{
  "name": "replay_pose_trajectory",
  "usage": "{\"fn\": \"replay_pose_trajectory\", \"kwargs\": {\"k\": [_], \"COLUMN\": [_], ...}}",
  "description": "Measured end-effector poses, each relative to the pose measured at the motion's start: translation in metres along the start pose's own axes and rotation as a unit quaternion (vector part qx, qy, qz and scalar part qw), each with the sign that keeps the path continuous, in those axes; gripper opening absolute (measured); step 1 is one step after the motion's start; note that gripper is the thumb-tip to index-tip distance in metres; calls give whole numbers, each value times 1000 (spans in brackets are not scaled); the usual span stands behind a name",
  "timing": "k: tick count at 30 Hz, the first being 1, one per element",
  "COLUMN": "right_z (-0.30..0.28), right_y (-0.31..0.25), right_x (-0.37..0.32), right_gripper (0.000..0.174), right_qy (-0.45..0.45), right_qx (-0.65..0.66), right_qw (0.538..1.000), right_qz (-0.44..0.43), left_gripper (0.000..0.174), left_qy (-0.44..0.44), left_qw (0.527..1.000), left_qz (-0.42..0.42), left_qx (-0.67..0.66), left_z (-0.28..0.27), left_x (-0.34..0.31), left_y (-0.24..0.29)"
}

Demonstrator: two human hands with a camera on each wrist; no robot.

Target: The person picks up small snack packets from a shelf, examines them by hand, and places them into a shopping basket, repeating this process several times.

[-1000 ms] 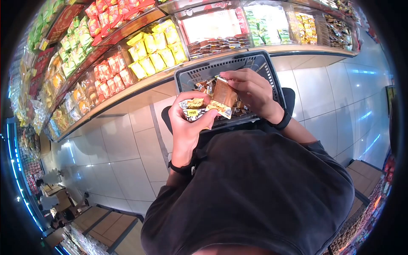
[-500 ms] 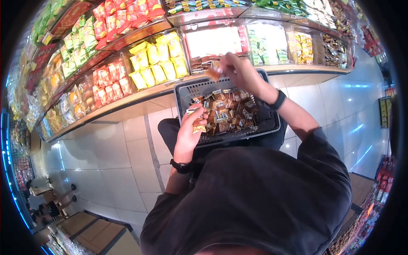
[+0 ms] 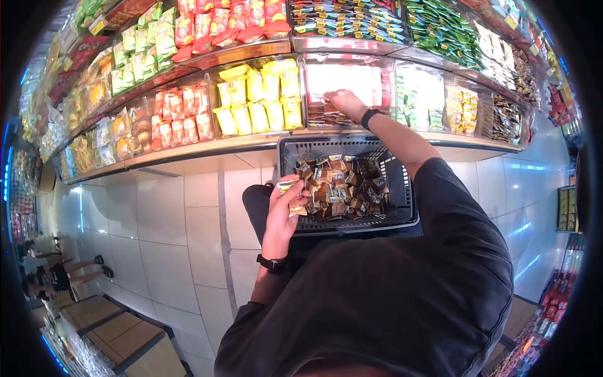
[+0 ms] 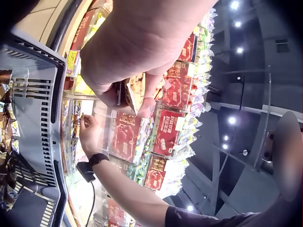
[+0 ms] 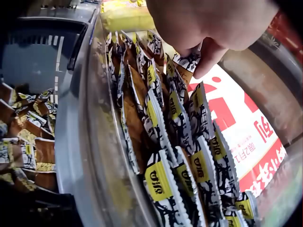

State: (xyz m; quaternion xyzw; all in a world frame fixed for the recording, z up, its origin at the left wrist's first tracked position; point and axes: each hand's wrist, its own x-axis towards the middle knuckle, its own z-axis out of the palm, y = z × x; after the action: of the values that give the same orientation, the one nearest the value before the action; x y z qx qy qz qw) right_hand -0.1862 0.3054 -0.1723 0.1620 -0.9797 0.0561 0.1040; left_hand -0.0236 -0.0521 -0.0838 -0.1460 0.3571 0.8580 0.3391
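My left hand [image 3: 282, 210] grips a few small snack packets [image 3: 287, 186] over the left side of the dark basket [image 3: 411, 188]. In the left wrist view one packet [image 4: 136, 92] pokes out between the fingers. My right hand [image 3: 348, 105] reaches into a clear shelf bin beyond the basket. There, the right wrist view shows its fingers [image 5: 208, 59] pinching the top of a black-and-white snack packet [image 5: 187, 64] at the back of the rows. Upright packets [image 5: 175, 118] with yellow labels and brown windows stand in that bin. Many similar packets [image 3: 339, 188] lie loose in the basket.
The bin's clear front wall [image 5: 102, 118] stands between the basket and the rows. Yellow packets [image 3: 257, 94] fill the bin to the left, and green-and-white ones [image 3: 411, 100] the bin to the right. A shelf edge [image 3: 207, 157] runs along the front. At far left is another person [image 3: 59, 276].
My right hand has left the packets at the left hand and carried a brown packet forward, from over the basket into the shelf bin. My left hand keeps its packets near the basket's left side.
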Motion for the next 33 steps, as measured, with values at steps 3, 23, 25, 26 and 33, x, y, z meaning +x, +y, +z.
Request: {"fn": "replay_pose_trajectory", "kwargs": {"k": [3,23,25,26,33], "right_z": [-1,8,8,9,-36], "right_y": [-2,6,5,5,-10], "right_x": [-3,6,5,5,3], "right_gripper": [14,15,25,25,36], "right_qy": [-15,-72,-98,-96,-36], "right_qx": [54,216,221,221,222], "right_qw": [997,972,968,968,968], "right_qz": [55,62,74,72,115], "left_gripper": [26,27,26,26,17], "left_qy": [-1,-39,-42,-42,-50], "left_qw": [1000,999,999,999,998], "left_qz": [-2,-6,0,3,23], "left_qx": [-2,0,8,9,44], "left_z": [-2,-4,0,3,22], "left_x": [1,7,6,5,-5], "left_y": [-1,-9,-7,-7,3]}}
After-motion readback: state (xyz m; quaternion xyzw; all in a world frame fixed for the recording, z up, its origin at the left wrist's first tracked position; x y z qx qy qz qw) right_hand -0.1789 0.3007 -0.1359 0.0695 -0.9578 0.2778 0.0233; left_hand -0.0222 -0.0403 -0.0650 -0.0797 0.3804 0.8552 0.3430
